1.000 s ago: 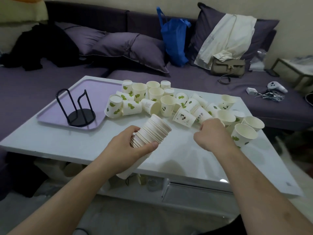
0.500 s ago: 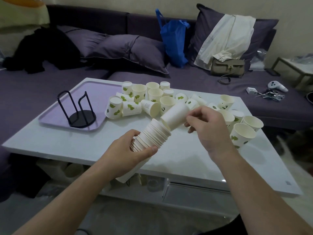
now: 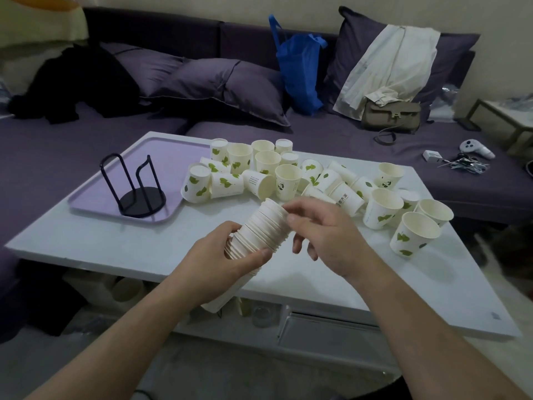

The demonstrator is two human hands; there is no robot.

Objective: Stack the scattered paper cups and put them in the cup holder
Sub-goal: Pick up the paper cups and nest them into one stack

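White table [image 3: 121, 249] before purple sofa [image 3: 331, 134] (messy). Left hand [image 3: 219, 264] grips cup stack [image 3: 259, 232]; right hand [image 3: 326, 235] fingers curled at stack's rim. Loose cups [image 3: 288, 177] behind stack.

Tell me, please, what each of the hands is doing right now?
Left hand: grips the cup stack.
Right hand: fingers curled at the stack's top end; a grip cannot be told.

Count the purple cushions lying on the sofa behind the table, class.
3: one flat purple cushion at the left, a second purple cushion overlapping it in front, and a third upright at the right, partly covered by a cream garment. Others may be hidden.
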